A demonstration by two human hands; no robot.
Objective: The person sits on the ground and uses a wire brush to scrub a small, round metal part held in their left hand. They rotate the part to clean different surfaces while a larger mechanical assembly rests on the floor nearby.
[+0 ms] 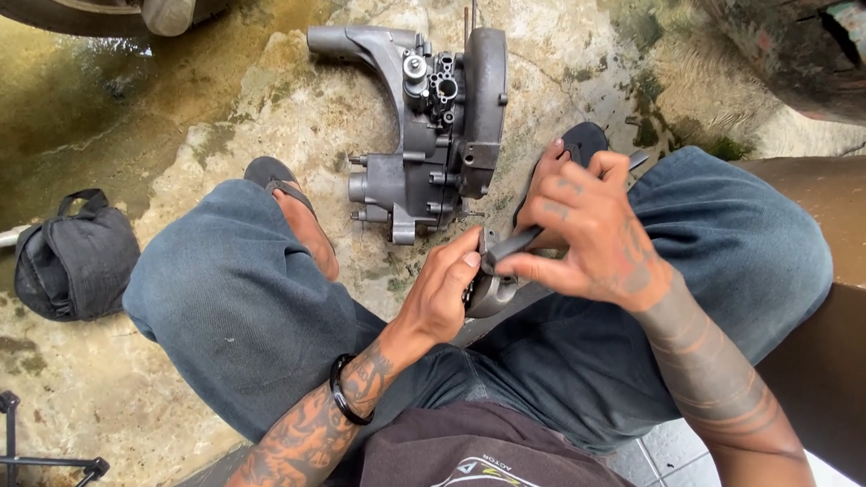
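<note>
Grey metal part (491, 292), small and rounded, held between the knees above the concrete ground (245, 115): left hand (446, 288) curled around its near side, fingers closed on it. Right hand (587, 229) fingers closed around a dark tool handle (513, 247) set against the part. Engine casing (426, 124), grey, on the ground just beyond the feet. Black bag (73, 260) near the ground's left edge.
</note>
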